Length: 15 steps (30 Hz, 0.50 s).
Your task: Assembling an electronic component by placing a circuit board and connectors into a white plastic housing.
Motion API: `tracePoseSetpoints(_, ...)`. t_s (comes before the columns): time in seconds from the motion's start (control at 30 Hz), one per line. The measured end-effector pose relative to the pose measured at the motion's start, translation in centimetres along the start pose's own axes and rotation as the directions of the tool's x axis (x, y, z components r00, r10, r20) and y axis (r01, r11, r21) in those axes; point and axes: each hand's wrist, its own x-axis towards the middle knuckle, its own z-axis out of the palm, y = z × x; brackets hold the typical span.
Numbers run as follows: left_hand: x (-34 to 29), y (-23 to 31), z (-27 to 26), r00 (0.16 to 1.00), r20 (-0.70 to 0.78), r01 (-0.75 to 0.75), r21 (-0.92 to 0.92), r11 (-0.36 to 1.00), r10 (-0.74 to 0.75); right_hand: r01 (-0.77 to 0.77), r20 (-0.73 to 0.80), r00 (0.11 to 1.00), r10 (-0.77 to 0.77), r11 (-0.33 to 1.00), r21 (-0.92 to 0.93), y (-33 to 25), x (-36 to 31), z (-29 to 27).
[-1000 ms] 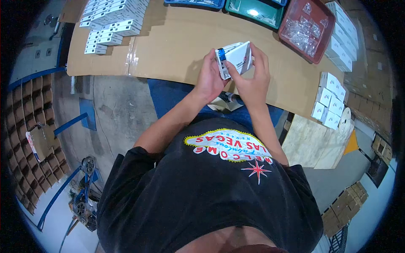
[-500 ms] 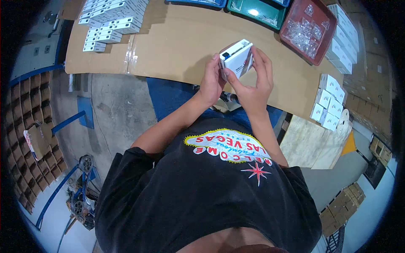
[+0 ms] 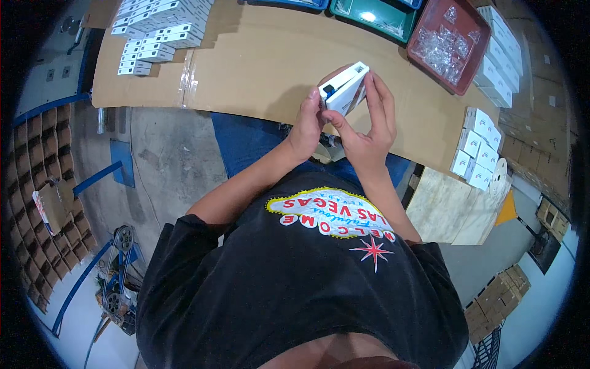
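Observation:
Between my two hands a small white box (image 3: 344, 88) is held up tilted over the near edge of the cardboard-covered table (image 3: 258, 67). A dark blue and black piece shows at its left end, along a narrow gap in the side. My left hand (image 3: 305, 123) grips the left end, its fingers partly hidden behind the box. My right hand (image 3: 373, 123) has its thumb pressed on the lower front and its fingers along the right end.
Stacked white boxes (image 3: 163, 31) stand at the far left. A red tray (image 3: 424, 61) of small clear plastic bags and a green tray (image 3: 369, 24) lie at the far right. More white boxes (image 3: 477, 147) sit at the table's right edge, others (image 3: 501, 61) beyond the red tray.
The box has tipped slightly in my hands, and its printed front shows less. My right thumb has slid a little left and down along it.

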Motion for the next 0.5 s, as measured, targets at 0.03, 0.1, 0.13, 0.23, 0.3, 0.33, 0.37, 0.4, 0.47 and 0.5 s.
tracePoseSetpoints(0.03,0.0,0.0,0.1,1.000,0.000,0.002,0.001,1.000,-0.002,0.017,0.002,1.000,-0.017,1.000,-0.005,-0.1,0.0,-0.2)
tracePoseSetpoints(0.1,0.0,0.4,0.3,0.998,0.064,-0.026,0.006,1.000,0.025,0.012,0.005,1.000,-0.012,1.000,-0.019,-0.3,0.0,-0.5)
tracePoseSetpoints(0.13,0.0,0.6,0.5,0.998,0.062,-0.027,0.005,1.000,0.026,0.008,0.009,1.000,-0.008,0.999,-0.034,-0.4,0.1,-0.7)
tracePoseSetpoints(0.23,-0.1,1.3,0.8,0.999,0.041,-0.009,0.087,0.996,0.006,-0.016,0.029,0.999,0.016,1.000,-0.005,-0.8,0.3,-1.2)
tracePoseSetpoints(0.3,-0.2,1.5,0.7,0.996,0.080,-0.038,0.072,0.997,0.032,-0.017,0.012,1.000,0.017,1.000,0.020,-0.7,0.3,-0.9)
tracePoseSetpoints(0.33,-0.2,1.5,0.8,0.996,0.081,-0.036,0.070,0.997,0.031,-0.017,-0.005,1.000,0.017,0.999,0.044,-0.7,0.3,-0.8)
tracePoseSetpoints(0.37,-0.3,1.3,0.8,0.996,0.089,-0.029,0.079,0.996,0.021,-0.019,-0.005,1.000,0.019,0.999,0.042,-0.5,0.0,-0.8)
tracePoseSetpoints(0.4,-0.3,1.3,0.7,0.995,0.098,-0.022,0.091,0.996,0.013,-0.036,-0.020,0.999,0.038,0.997,0.074,-0.3,-0.3,-0.6)
tracePoseSetpoints(0.47,0.0,1.2,0.9,0.990,0.118,-0.084,0.094,0.992,0.073,-0.054,-0.035,0.998,0.058,0.993,0.107,0.0,-0.5,-0.4)
tracePoseSetpoints(0.5,0.1,1.1,1.0,0.982,0.136,-0.146,0.093,0.985,0.132,-0.037,-0.036,0.999,0.041,0.994,0.103,0.1,-0.6,-0.5)
